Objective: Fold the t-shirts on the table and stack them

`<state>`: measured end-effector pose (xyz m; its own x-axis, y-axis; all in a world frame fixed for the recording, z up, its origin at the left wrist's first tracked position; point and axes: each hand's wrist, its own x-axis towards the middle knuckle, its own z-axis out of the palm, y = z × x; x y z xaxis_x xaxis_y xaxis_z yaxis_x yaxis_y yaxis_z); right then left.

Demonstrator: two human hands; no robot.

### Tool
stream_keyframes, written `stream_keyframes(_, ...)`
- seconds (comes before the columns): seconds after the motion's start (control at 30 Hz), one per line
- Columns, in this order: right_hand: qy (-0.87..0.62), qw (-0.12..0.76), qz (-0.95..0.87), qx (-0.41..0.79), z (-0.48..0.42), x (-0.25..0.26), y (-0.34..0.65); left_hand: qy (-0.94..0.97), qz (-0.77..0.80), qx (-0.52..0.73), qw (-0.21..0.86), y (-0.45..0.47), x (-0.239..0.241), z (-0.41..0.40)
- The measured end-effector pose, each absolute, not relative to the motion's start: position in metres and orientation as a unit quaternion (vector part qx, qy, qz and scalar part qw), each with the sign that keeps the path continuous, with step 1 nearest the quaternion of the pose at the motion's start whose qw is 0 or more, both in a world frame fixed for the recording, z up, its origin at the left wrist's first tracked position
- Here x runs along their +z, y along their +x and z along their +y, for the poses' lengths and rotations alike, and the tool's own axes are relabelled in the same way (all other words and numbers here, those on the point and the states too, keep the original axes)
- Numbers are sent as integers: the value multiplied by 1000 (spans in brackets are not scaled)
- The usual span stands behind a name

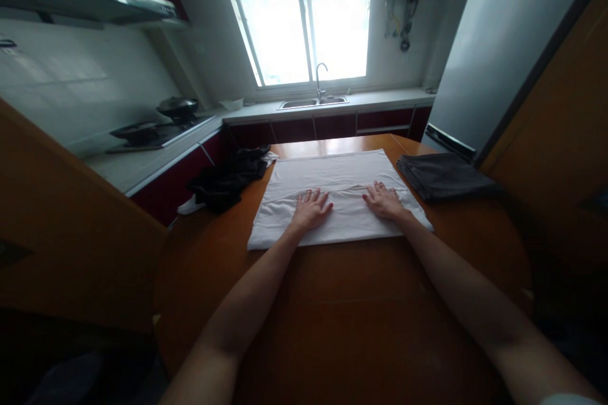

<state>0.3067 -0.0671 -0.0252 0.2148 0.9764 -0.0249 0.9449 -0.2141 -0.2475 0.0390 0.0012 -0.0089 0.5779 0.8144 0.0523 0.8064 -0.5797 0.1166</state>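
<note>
A white cloth garment (332,168), folded into a broad flat shape, lies on the round wooden table (351,310). My left hand (311,209) rests flat on its left half with the fingers spread. On the right half, my right hand (382,200) also lies flat, fingers apart. A crease runs across the cloth between the two hands, near the fingertips. Neither hand grips anything. I cannot tell exactly what kind of garment the white cloth is.
To the left is a crumpled black garment (230,180) with a bit of white. A folded dark grey cloth (444,176) lies at the right. Beyond the table are a counter with a sink (313,102), a stove with pans (137,131), and a fridge (498,44).
</note>
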Motion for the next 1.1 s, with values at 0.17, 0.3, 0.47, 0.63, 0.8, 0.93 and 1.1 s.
stream_keyframes(0.17,-796,132,-590,7,-72,-18,290,874,471,118,-23,39,-10,-6)
stream_keyframes(0.3,-793,149,-591,9,-74,-19,278,861,494,121,-18,38,-15,-9)
stream_keyframes(0.47,-793,144,-592,-2,-76,-25,275,862,494,109,-4,38,-15,-10)
stream_keyframes(0.63,-771,154,-617,-1,-74,-21,264,864,487,129,-16,40,-13,-10)
stream_keyframes(0.8,-753,95,-649,53,-72,-23,257,869,487,90,19,37,-19,-8)
stream_keyframes(0.93,-752,88,-650,58,-71,-25,265,869,481,104,47,36,-21,-4)
stream_keyframes(1.1,-750,85,-654,52,-79,-25,290,844,486,152,168,23,-4,17)
